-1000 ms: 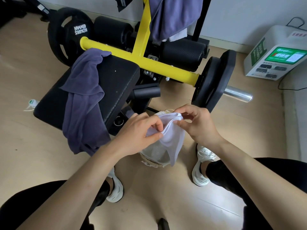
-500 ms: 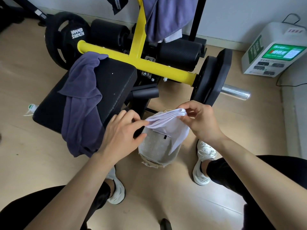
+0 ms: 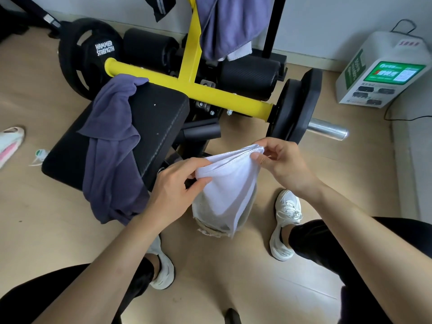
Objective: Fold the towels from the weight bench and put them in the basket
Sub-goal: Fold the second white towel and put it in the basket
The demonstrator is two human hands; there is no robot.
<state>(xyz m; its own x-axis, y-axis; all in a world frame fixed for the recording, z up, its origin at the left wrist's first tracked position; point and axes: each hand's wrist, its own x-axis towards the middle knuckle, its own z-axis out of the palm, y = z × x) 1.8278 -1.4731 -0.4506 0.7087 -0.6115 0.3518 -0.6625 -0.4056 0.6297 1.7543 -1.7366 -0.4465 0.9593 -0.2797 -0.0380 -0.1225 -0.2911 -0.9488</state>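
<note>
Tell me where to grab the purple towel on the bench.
On the purple towel, probably the bunched top end by the yellow bar, pinched from above: it lies heaped on the bench pad; the rest hangs off its side. Left hand, right hand hold the white towel.

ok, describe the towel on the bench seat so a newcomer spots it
Find the weight bench with the yellow frame; its black seat is at left. A purple towel drapes over that seat and spills toward the floor. Unlike the other purple towel hanging high on the yellow upright, or the white towel, it lies on the seat.
</note>
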